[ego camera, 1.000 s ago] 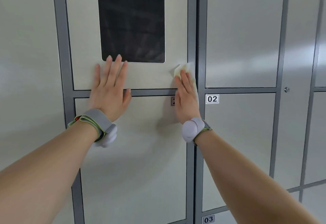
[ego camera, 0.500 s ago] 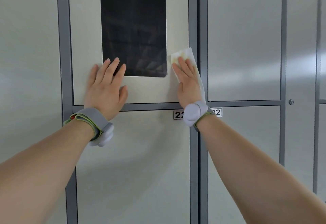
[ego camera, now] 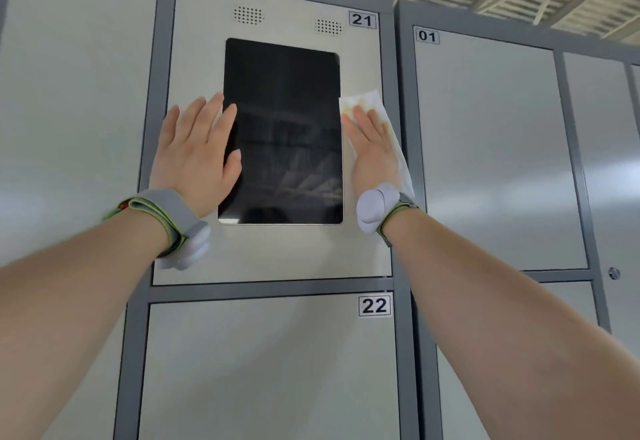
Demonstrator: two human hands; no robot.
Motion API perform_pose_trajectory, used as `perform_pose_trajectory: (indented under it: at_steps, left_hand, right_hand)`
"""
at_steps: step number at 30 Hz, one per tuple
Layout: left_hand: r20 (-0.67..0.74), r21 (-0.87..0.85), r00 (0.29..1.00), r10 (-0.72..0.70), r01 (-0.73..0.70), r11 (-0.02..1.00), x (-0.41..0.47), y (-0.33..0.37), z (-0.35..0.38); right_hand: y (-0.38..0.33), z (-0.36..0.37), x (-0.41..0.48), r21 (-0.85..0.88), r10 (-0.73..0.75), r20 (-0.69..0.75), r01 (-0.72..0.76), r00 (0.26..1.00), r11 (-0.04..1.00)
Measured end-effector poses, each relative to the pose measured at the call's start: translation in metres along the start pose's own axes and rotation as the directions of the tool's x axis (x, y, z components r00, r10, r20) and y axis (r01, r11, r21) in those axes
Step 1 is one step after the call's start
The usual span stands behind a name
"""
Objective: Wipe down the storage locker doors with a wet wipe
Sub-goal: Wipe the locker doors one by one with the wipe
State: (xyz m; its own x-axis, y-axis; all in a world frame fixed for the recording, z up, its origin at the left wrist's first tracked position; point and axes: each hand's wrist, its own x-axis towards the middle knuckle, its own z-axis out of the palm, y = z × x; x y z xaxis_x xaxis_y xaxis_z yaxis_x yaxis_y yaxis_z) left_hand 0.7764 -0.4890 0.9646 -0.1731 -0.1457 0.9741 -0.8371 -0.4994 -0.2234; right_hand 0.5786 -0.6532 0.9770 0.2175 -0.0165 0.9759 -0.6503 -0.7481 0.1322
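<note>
Grey lockers [ego camera: 485, 162] are filling the view. Right of the screen [ego camera: 284, 100], the flat right hand [ego camera: 372, 152] is pressing the wipe [ego camera: 363, 100] down, probably for full contact; opposite, the flat, empty left hand [ego camera: 194, 152] is bracing.

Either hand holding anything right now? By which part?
No grip. The right hand presses the wet wipe flat against door 21 with straight fingers over its middle; top and right edges stick out. The left hand lies flat, holding nothing.

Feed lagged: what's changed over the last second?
The right hand slid the wet wipe up door 21, along the strip right of the dark screen. The left hand moved up too, now overlapping the screen's left edge. Unchanged: both hands flat, wipe under the right.
</note>
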Motion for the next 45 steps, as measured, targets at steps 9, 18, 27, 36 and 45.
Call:
perform_pose_trajectory:
  at_steps: [9, 18, 27, 36, 45]
  left_hand:
    - [0.016, -0.039, 0.996, -0.083, 0.084, 0.996, 0.037, -0.026, 0.008]
    - [0.005, -0.012, 0.996, -0.087, 0.087, 0.996, 0.037, -0.025, 0.016]
    - [0.005, 0.004, 0.995, -0.099, 0.099, 0.995, 0.038, -0.026, 0.018]
    - [-0.007, -0.01, 0.996, -0.089, 0.089, 0.996, 0.038, -0.026, 0.019]
    - [-0.03, -0.037, 0.993, -0.115, 0.114, 0.993, 0.044, -0.029, 0.008]
  right_hand:
    - [0.001, -0.003, 0.048, 0.104, 0.107, -0.023, -0.104, 0.994, 0.989]
    - [0.001, -0.007, 0.072, -0.015, 0.046, -0.058, -0.047, 0.997, 0.999]
    - [0.001, 0.003, 0.09, -0.015, 0.089, -0.007, -0.089, 0.996, 0.996]
    - [-0.01, -0.003, 0.116, -0.051, 0.064, -0.004, -0.065, 0.998, 0.997]
    - [0.002, 0.0, 0.118, -0.038, 0.015, -0.028, -0.016, 1.0, 0.999]
